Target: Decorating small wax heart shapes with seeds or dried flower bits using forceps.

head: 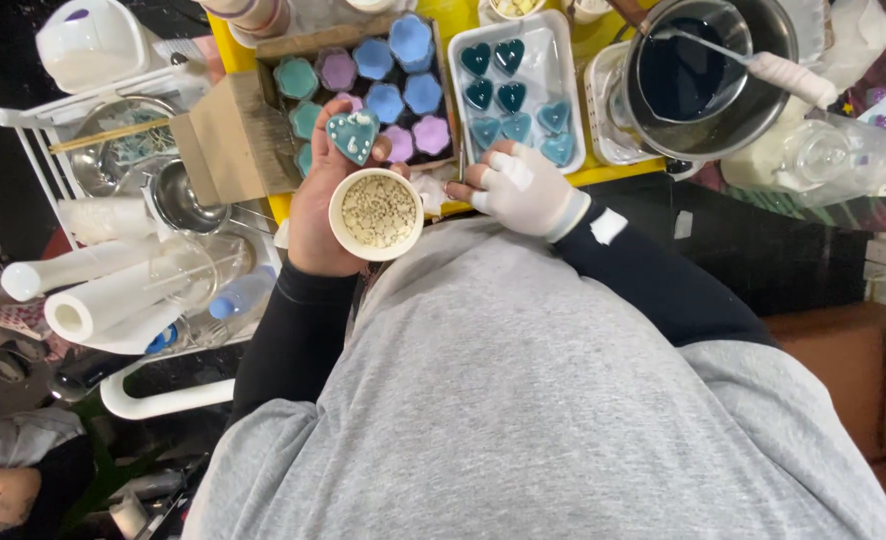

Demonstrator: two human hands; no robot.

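Pinching a small, brittle teal heart candle [352,136] by its edges, left hand [323,215] fingers also clasp a light cup [376,213]; gloved right hand [523,187] rests curled, gripping thin tweezers [461,160].

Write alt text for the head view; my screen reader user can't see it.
A person's left hand holds a teal heart-shaped piece and a small white cup of pale bits, while the white-gloved right hand rests near a white tray of teal hearts. A cardboard box of flower-shaped pieces sits behind.
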